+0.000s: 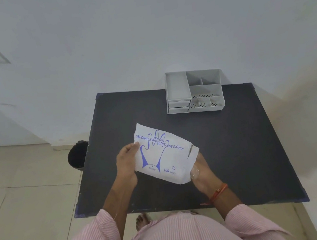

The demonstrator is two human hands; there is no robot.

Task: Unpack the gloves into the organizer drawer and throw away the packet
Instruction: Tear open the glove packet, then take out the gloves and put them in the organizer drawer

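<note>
A white packet [164, 153] printed in blue with a glove outline and "Disposable Polyethylene Gloves" is held above the dark table [228, 140]. My left hand [126, 163] grips its left edge. My right hand [201, 170] holds its lower right end, partly hidden under the packet; a bit of clear film shows at the fingers. The packet's right end looks torn. A grey organizer [193, 92] with small drawers on its left side and open compartments stands at the table's far edge, all drawers shut.
A dark round bin [77, 155] stands on the tiled floor by the table's left side. A white wall rises right behind the table. My bare foot [142, 221] shows under the near table edge.
</note>
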